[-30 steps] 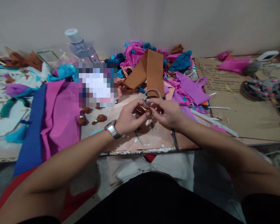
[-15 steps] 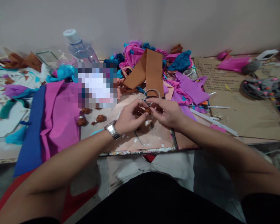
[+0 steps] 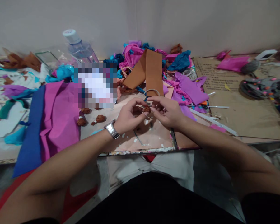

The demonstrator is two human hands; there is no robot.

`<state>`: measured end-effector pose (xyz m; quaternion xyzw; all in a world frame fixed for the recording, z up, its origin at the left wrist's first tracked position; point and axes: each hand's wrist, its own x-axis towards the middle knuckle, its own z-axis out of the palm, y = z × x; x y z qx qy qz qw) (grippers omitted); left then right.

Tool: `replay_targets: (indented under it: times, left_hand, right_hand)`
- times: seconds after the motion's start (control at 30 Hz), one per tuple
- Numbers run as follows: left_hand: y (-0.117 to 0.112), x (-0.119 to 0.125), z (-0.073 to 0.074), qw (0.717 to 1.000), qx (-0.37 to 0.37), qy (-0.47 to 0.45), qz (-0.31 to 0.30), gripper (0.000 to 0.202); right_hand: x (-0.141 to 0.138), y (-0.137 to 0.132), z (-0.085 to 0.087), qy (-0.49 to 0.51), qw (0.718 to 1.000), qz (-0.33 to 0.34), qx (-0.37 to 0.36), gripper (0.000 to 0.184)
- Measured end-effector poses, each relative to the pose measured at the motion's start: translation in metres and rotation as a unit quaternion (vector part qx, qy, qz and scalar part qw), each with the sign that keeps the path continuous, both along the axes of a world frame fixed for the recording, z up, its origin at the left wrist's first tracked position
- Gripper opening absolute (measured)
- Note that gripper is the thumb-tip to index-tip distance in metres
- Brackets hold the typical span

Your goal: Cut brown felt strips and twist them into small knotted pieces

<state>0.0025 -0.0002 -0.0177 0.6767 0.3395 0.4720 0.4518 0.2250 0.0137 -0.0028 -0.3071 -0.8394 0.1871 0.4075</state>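
Note:
My left hand (image 3: 130, 117), with a metal watch (image 3: 112, 129) on its wrist, is closed on a small brown crumpled paper bud (image 3: 147, 109) between thumb and fingers. Close against the bud's right side, my right hand (image 3: 170, 112) has its fingers bent in a pinch; what they hold is too small to make out. A thin grey wire ring (image 3: 151, 92) shows just behind the fingertips. To the left lie several similar brown paper buds (image 3: 99, 119), some with a white band. Small white scraps (image 3: 135, 140) dot the board below my hands.
Folded brown paper (image 3: 154, 70) rests on a pile of pink and blue crumpled paper (image 3: 132, 56). At left are pink sheets (image 3: 59, 115), a blue sheet (image 3: 30, 133) and a clear bottle (image 3: 82, 51). A dark pincushion-like object (image 3: 263, 88) sits on cardboard (image 3: 220, 74) at right.
The bud has turned slightly in my left fingers and shows more of its coiled face. My right fingertips have shifted a little; the rest stays in place.

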Motion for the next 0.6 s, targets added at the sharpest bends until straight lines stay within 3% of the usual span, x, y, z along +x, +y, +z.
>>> replay_targets:
  times: [0.6]
  left_hand:
    - [-0.0011,-0.0002,-0.0011,0.999,-0.025,0.012,-0.018,0.031]
  right_hand:
    - [-0.0046,-0.0009,0.0015,-0.034,0.999,0.018,0.035,0.039]
